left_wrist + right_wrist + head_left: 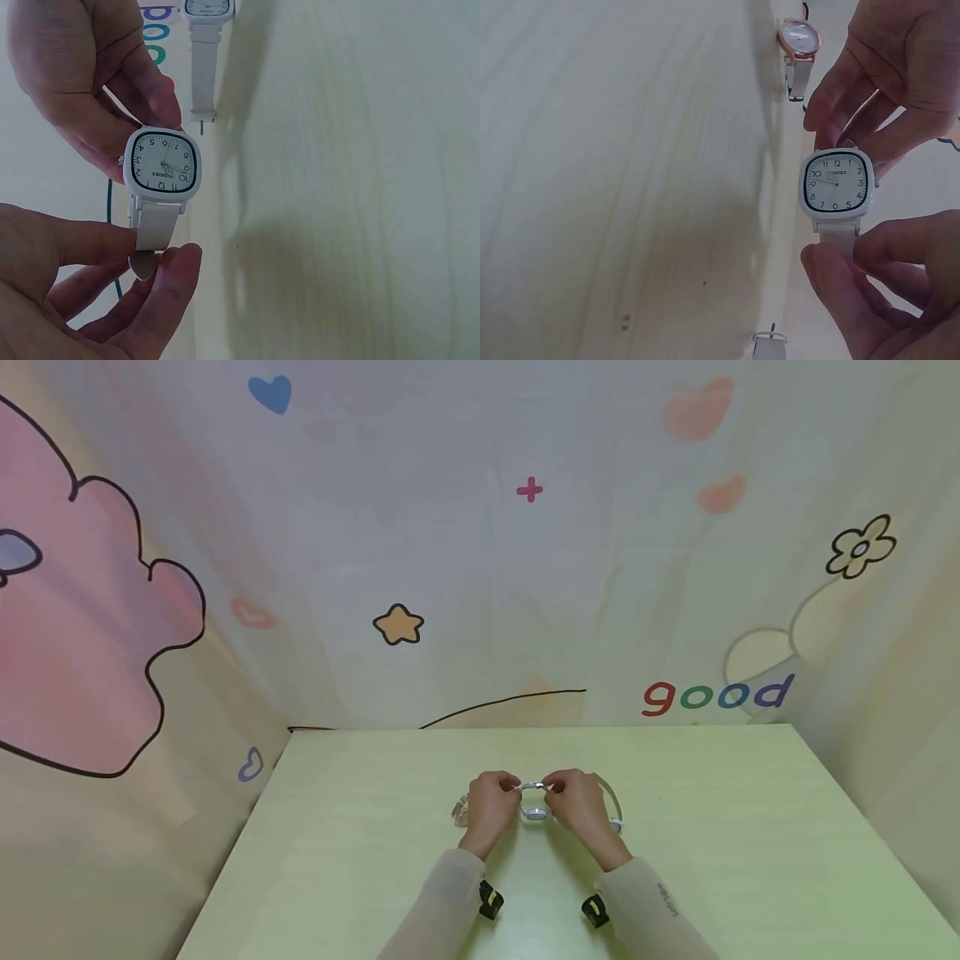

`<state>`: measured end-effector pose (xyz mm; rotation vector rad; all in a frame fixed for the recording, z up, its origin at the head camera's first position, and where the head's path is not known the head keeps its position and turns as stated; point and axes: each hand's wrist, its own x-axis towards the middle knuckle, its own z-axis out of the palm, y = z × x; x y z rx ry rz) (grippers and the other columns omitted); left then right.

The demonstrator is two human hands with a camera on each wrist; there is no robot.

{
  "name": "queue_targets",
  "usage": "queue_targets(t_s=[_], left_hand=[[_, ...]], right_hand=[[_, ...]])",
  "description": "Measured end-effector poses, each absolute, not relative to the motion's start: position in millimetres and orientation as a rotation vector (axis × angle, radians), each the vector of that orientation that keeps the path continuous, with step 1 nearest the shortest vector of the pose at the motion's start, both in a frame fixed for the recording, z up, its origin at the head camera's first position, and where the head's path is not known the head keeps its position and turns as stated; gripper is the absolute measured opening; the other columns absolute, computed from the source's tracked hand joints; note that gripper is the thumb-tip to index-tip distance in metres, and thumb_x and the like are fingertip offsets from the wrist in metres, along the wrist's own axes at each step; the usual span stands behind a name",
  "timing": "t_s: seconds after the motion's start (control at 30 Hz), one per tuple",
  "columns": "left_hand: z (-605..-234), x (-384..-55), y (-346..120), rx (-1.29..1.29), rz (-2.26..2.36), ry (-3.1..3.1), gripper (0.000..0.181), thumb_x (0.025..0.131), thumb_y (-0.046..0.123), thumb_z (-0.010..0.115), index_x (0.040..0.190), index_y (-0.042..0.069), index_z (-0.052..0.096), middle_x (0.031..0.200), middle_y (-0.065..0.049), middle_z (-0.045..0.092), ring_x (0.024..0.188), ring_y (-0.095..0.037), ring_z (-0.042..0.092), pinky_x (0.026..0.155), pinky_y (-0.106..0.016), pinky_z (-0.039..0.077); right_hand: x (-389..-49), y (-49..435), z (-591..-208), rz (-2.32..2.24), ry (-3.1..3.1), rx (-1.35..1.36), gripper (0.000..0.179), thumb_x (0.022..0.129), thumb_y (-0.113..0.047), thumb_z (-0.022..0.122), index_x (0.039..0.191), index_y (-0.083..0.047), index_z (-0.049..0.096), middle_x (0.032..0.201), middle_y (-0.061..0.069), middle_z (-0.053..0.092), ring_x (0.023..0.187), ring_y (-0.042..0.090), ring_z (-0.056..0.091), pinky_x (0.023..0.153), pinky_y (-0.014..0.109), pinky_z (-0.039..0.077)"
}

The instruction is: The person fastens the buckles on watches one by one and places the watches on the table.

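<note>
A white square-faced wristwatch [535,814] is held between both hands, raised off the table, its dial towards me. In the left wrist view, the left hand [105,292] pinches the pale strap [156,225] by the 12 o'clock side of the watch [160,163]. The right hand [877,289] pinches the strap on the 6 o'clock side [837,240], as the right wrist view shows. Seen from the head, the left hand [491,810] and right hand [579,806] face each other a small gap apart. The strap's far ends are partly hidden by fingers.
A rose-gold round watch [800,39] with a pale strap is by the left hand. Another white watch [617,825], its strap curving back, is right of the right hand. They are on the pale wooden table [360,860], before a printed curtain [465,543].
</note>
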<state>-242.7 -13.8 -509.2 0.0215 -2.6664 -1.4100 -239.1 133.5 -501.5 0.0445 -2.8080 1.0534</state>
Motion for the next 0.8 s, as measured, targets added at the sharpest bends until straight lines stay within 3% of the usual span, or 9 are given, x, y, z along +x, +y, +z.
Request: queue_targets(t_s=[0.2, 0.33, 0.5, 0.8], left_hand=[[-516, -245, -13, 0.024, -1.378, -2.697, 0.015, 0.077, -0.001, 0.067, 0.087, 0.003, 0.077, 0.077, -0.006, 0.073, 0.066, -0.012, 0.061, 0.056, -0.023, 0.045], [-520, -247, -11, 0.02, -1.378, -2.725, 0.015, 0.079, -0.002, 0.065, 0.088, 0.002, 0.076, 0.079, -0.008, 0.073, 0.068, -0.014, 0.062, 0.058, -0.025, 0.047], [-523, -249, -9, 0.05, -1.344, -2.755, 0.012, 0.084, 0.001, 0.066, 0.091, 0.001, 0.076, 0.086, -0.01, 0.074, 0.074, -0.018, 0.065, 0.061, -0.029, 0.051], [-521, -247, -12, -0.029, -1.205, -2.815, 0.014, 0.086, 0.008, 0.064, 0.093, 0.005, 0.077, 0.087, -0.007, 0.074, 0.07, -0.015, 0.062, 0.056, -0.027, 0.046]], right_hand=[[-244, 131, -509, 0.99, -2.854, 0.034, 0.022, 0.075, -0.002, 0.065, 0.092, -0.006, 0.078, 0.078, 0.006, 0.074, 0.068, 0.017, 0.064, 0.062, 0.032, 0.047], [-247, 130, -512, 0.967, -2.881, 0.009, 0.024, 0.074, 0.0, 0.063, 0.093, -0.005, 0.077, 0.081, 0.008, 0.074, 0.071, 0.019, 0.066, 0.06, 0.032, 0.049], [-249, 129, -514, 0.981, -2.897, 0.019, 0.023, 0.078, -0.003, 0.064, 0.098, -0.005, 0.076, 0.083, 0.011, 0.074, 0.071, 0.021, 0.066, 0.059, 0.032, 0.05], [-247, 132, -514, 1.028, -2.943, -0.021, 0.023, 0.087, -0.013, 0.063, 0.107, -0.005, 0.073, 0.094, 0.014, 0.075, 0.076, 0.023, 0.068, 0.061, 0.034, 0.052]])
